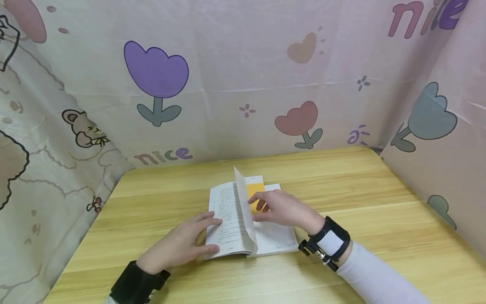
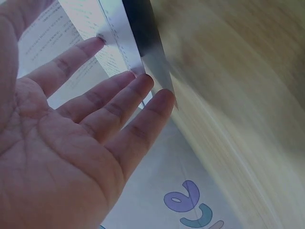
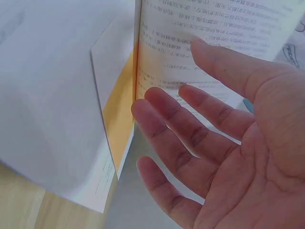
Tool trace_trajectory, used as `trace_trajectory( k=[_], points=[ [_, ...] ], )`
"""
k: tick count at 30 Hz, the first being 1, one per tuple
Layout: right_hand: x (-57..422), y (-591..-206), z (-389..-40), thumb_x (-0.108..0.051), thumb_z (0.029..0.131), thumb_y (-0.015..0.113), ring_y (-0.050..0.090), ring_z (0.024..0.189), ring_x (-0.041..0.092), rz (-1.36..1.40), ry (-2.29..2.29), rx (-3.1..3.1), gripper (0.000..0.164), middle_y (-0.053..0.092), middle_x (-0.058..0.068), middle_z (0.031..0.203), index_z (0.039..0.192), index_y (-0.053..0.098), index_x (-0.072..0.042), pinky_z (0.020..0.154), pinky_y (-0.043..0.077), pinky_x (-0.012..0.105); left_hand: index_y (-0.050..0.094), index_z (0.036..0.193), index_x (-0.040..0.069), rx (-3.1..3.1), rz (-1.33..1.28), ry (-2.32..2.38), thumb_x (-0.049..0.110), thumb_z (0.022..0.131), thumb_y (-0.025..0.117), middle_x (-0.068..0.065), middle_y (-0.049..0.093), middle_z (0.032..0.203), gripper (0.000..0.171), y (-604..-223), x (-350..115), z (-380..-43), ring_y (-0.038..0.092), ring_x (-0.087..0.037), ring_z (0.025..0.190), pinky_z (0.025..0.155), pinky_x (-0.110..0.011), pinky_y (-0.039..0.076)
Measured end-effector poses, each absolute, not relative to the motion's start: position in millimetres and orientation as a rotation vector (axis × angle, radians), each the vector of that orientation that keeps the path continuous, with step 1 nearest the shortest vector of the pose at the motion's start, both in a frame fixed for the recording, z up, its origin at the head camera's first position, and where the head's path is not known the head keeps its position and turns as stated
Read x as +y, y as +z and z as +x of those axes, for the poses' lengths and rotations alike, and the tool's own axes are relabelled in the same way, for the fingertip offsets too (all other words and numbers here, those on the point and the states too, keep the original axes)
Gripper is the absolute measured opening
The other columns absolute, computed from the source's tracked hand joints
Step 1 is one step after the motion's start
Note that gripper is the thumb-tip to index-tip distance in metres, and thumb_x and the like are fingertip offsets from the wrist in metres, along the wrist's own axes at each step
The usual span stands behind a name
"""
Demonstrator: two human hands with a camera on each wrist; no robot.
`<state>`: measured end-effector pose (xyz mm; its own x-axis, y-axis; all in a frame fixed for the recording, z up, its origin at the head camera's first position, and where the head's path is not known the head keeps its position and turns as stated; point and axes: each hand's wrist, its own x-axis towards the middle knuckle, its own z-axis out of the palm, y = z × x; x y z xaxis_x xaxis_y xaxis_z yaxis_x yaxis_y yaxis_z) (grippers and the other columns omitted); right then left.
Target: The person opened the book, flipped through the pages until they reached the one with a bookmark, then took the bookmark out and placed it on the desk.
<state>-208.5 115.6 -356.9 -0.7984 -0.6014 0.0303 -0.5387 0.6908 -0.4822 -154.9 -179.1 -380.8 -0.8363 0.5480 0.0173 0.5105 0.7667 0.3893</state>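
Note:
A paperback book (image 1: 229, 232) lies open on the table, printed text on its left page. One leaf (image 1: 243, 202) stands nearly upright near the middle. On the right-hand side, a white and yellow card (image 1: 256, 188) lies over a mostly blank page (image 1: 275, 238). My left hand (image 1: 180, 245) rests at the book's left edge, fingers spread and thumb near the lower corner. My right hand (image 1: 286, 211) hovers over the right side with loosely bent fingers, fingertips right at the standing leaf. In the right wrist view, printed lines show on that leaf (image 3: 162, 71) behind the fingers, which pinch nothing.
The wooden table (image 1: 341, 190) extends around the book on all sides. A patterned cloth (image 1: 228, 84) hangs behind the table and along both sides. Each wrist wears a black strap, the right one (image 1: 334, 238) close to the book's lower right corner.

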Motion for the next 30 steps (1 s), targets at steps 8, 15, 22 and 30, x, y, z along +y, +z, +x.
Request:
trace_trajectory(
  k=[8, 15, 22, 30],
  points=[
    [103.9, -359.1, -208.9, -0.034, 0.083, 0.075, 0.062, 0.092, 0.011, -0.914, -0.72, 2.722, 0.045, 0.066, -0.003, 0.1, 0.122, 0.063, -0.018, 0.074, 0.05, 0.025, 0.059, 0.133, 0.021, 2.938, 0.878, 0.654, 0.051, 0.084, 0.067, -0.009, 0.045, 0.143, 0.058, -374.4, -183.0, -157.4, 0.045, -0.029, 0.125, 0.096, -0.049, 0.043],
    [89.4, -359.2, -208.0, -0.034, 0.081, 0.077, 0.06, 0.088, 0.013, -0.917, -0.69, 2.72, 0.046, 0.065, -0.002, 0.102, 0.121, 0.064, -0.017, 0.07, 0.049, 0.023, 0.06, 0.128, 0.016, 2.986, 0.952, 0.919, 0.032, 0.091, 0.066, 0.002, 0.052, 0.13, 0.04, -364.9, -187.4, -162.5, 0.056, -0.018, 0.108, 0.077, -0.031, 0.055],
    [81.2, -361.3, -204.7, -0.038, 0.081, 0.075, 0.052, 0.078, 0.011, -0.937, -0.551, 2.81, 0.045, 0.06, -0.001, 0.103, 0.122, 0.066, -0.02, 0.059, 0.046, 0.023, 0.063, 0.124, 0.014, 3.128, 1.127, 0.892, 0.03, 0.091, 0.067, 0.001, 0.056, 0.124, 0.037, -364.8, -183.3, -167.1, 0.056, -0.015, 0.103, 0.077, -0.032, 0.053],
    [71.8, -364.8, -201.0, -0.038, 0.084, 0.072, 0.049, 0.065, 0.009, -1.009, -0.435, 2.848, 0.041, 0.053, -0.003, 0.099, 0.122, 0.069, -0.023, 0.049, 0.044, 0.021, 0.064, 0.126, 0.015, 3.041, 1.181, 0.716, 0.034, 0.091, 0.066, -0.008, 0.055, 0.133, 0.04, -379.7, -172.8, -162.7, 0.054, -0.024, 0.116, 0.092, -0.044, 0.047]
  ],
)
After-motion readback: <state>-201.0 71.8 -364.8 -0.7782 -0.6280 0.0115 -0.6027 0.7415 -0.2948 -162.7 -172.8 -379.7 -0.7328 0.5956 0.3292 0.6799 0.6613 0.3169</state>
